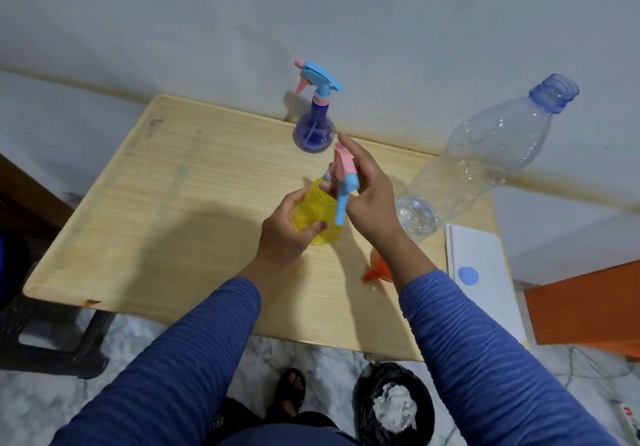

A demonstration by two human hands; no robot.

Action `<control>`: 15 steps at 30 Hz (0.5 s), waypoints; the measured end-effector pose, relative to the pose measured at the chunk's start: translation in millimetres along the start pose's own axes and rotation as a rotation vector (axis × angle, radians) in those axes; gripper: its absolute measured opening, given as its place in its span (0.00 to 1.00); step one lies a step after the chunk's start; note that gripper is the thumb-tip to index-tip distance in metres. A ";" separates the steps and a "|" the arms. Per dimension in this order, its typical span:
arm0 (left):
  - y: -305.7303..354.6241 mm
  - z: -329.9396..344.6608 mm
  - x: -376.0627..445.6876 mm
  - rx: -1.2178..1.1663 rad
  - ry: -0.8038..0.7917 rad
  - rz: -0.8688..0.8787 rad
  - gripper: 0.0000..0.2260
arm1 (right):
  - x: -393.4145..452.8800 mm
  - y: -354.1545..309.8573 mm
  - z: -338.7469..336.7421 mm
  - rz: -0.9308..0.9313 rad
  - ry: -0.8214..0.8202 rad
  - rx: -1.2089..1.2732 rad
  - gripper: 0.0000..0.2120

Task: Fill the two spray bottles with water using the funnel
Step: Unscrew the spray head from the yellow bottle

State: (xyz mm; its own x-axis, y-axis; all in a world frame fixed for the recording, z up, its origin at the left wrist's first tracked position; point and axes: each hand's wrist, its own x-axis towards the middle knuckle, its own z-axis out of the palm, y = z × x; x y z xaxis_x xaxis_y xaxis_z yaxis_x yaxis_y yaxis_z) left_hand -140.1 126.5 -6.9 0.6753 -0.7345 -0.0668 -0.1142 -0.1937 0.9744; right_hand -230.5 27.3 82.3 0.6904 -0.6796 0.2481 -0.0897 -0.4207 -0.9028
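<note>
Centrally: translucent yellow plastic spray bottle [313, 212], mid-table, body clasped by left hand [289, 234]; right hand [369, 200] closed around its pink-and-blue trigger head [343, 182]. Beyond: purple spray bottle [315, 127], capped. Right: clear, uncapped plastic water bottle [485, 165]; orange funnel [379, 271]. Risk: the forearm may knock the nearby funnel off.
</note>
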 end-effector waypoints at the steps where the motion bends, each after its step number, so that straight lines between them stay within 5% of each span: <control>1: 0.1 -0.2 -0.1 0.000 0.000 -0.004 0.30 | -0.3 -0.6 -3.7 0.015 -0.038 0.036 0.33; 6: 0.3 -1.7 2.0 0.004 -0.015 -0.006 0.31 | 6.7 -3.4 -17.0 0.038 -0.191 0.069 0.39; 15: 0.6 -5.2 7.1 -0.014 -0.060 -0.009 0.31 | 16.6 -6.3 -31.2 0.085 -0.353 0.078 0.36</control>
State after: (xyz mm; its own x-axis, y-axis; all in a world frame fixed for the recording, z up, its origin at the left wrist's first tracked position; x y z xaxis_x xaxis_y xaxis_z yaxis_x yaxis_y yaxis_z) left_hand -131.7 124.6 -5.6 0.6317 -0.7703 -0.0876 -0.0981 -0.1916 0.9766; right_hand -240.9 -0.1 103.1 0.8889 -0.4556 0.0468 -0.1121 -0.3155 -0.9423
